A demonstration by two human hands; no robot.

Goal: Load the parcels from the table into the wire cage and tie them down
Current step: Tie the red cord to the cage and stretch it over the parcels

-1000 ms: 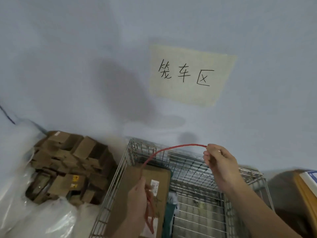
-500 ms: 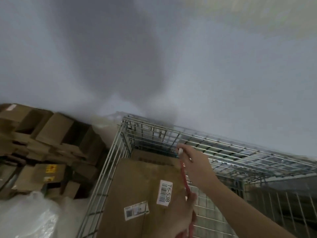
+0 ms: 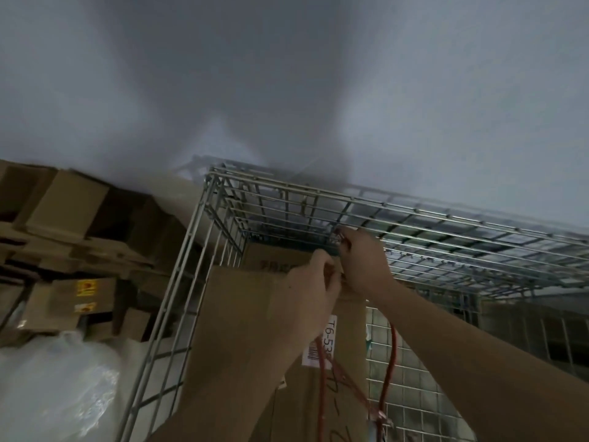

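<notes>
Both hands, left [image 3: 314, 287] and right [image 3: 360, 260], pinch a red cord [image 3: 390, 355] at the cage [image 3: 446, 224] wall above a box [image 3: 248, 330], apparently to lash parcels down

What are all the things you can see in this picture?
wire cage: one, silver, centre and right, against the wall
big parcel: one, brown with a white label, standing inside the cage
second parcel: one, brown, behind the big one
cord: one, red, hanging from the hands down the front of the parcel
flattened boxes: a pile, brown, left by the wall
plastic bag: one, clear, bottom left
wall: grey, behind everything
left hand: grip on the cord
right hand: grip on the cord's end at the cage's back wires
</notes>
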